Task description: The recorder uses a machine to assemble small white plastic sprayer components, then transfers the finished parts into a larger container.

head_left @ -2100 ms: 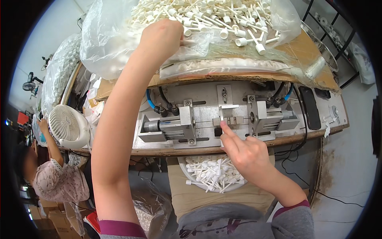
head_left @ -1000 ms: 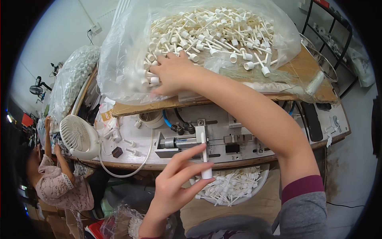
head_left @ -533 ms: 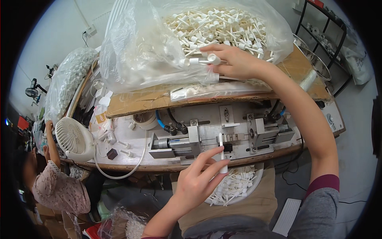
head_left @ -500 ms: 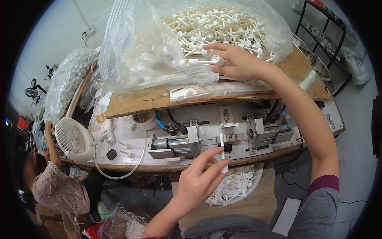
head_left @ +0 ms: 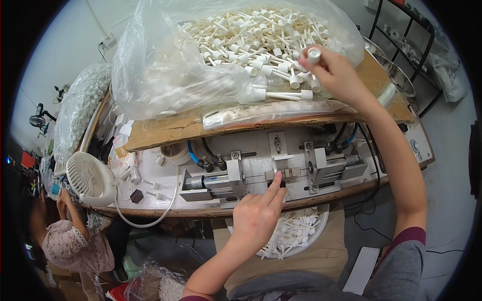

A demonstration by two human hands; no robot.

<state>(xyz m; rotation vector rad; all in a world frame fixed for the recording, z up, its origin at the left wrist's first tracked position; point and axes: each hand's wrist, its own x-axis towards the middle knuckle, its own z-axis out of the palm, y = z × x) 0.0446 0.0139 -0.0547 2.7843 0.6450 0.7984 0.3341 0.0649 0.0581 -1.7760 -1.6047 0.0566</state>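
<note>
My right hand (head_left: 337, 75) is closed round a white stick-and-cap applicator (head_left: 314, 54), its round cap turned upward, at the right edge of a heap of similar white applicators (head_left: 273, 37). The heap lies in a large clear plastic bag (head_left: 150, 75). My left hand (head_left: 258, 213) reaches forward over the bench edge with its index finger stretched out. That fingertip touches or hovers just over a small metal block (head_left: 291, 173) between two clamp-like metal fixtures, the left fixture (head_left: 216, 183) and the right fixture (head_left: 334, 168). No applicator shows in my left hand; its underside is hidden.
Below the bench edge sits a white bowl (head_left: 325, 226) of applicators. A cardboard sheet (head_left: 165, 133) supports the bag above the fixtures. A white fan (head_left: 90, 178) and loose caps lie left, near a co-worker (head_left: 75, 246). Metal bowls (head_left: 396, 75) and a black rack stand right.
My right hand has moved right and up with an applicator. My left hand has pushed forward to the metal block, and the applicator it held no longer shows. The view has shifted slightly.
</note>
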